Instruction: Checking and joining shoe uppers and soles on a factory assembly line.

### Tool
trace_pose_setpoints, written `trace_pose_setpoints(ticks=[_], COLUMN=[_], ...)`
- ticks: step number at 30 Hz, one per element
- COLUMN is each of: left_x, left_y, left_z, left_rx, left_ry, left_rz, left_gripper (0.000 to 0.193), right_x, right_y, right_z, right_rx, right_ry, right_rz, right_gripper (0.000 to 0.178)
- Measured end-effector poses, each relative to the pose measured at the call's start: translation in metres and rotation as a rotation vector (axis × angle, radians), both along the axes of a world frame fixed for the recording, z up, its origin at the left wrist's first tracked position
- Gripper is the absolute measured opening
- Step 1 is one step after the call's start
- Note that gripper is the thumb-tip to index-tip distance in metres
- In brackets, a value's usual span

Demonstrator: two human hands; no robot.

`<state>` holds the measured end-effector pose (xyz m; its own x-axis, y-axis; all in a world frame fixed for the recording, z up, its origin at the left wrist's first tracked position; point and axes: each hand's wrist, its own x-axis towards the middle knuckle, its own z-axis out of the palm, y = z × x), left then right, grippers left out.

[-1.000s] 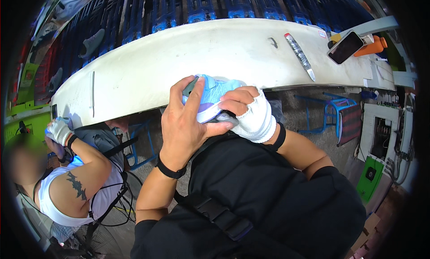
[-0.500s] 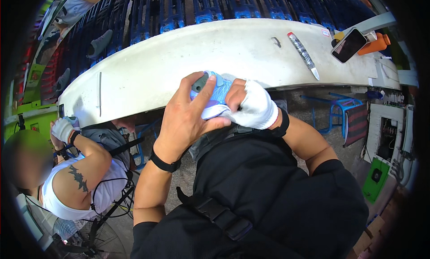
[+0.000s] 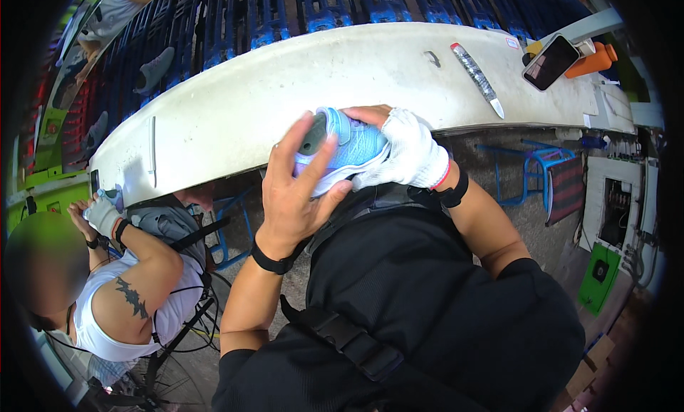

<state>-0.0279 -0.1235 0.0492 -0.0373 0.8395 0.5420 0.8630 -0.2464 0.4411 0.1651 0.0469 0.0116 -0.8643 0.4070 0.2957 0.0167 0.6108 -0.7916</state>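
A small light-blue sneaker with a white sole is held over the near edge of the table, in front of my body. A dark grey-green piece with a round hole fills its ankle opening. My bare left hand grips the heel end, fingers over the top and thumb low by the sole. On the toe end is my right hand, in a white glove that leaves the fingertips bare. Its fingers reach over the far side, and the glove hides part of the toe.
On the pale table lie a taped-handle knife, a small dark scrap and a thin strip. A phone leans by an orange bottle. Blue racks stand beyond. At left, a co-worker handles another shoe.
My right hand has opened from a curled grip near the sole to fingers spread round the toe. More of the sneaker's side shows. My left hand still holds the heel, slightly shifted.
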Motion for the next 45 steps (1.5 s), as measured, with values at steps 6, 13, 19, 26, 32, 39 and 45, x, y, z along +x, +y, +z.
trace_pose_setpoints(ticks=[6,13,19,26,32,39,45], left_x=[-0.017,0.007,0.024,-0.014,-0.073,-0.114,-0.115], left_y=[0.009,0.009,0.008,0.021,0.026,0.039,0.042], left_z=[0.000,-0.005,-0.026,-0.039,-0.040,-0.096,-0.089], left_rx=[-0.344,-0.332,-0.202,-0.081,-0.121,0.012,0.024], left_ry=[-0.212,-0.201,-0.206,-0.569,-0.837,-0.811,-0.857], left_rz=[0.130,0.292,0.359,0.249,0.024,0.398,0.365], left_gripper=[0.117,0.100,0.078,0.047,0.042,0.018,0.012], right_x=[-0.016,-0.005,0.001,-0.015,-0.009,-0.046,-0.100], right_y=[0.009,0.004,-0.003,0.003,0.027,0.102,0.128], right_z=[-0.022,-0.021,-0.025,-0.018,-0.012,0.152,0.309], right_rx=[0.242,0.231,0.135,-0.223,0.056,-0.058,-0.718], right_ry=[0.051,0.114,0.086,0.135,0.078,-0.150,0.935], right_rz=[-0.093,-0.065,-0.120,-0.209,-0.172,-0.110,0.234], right_gripper=[0.080,0.078,0.082,0.098,0.057,0.030,0.053])
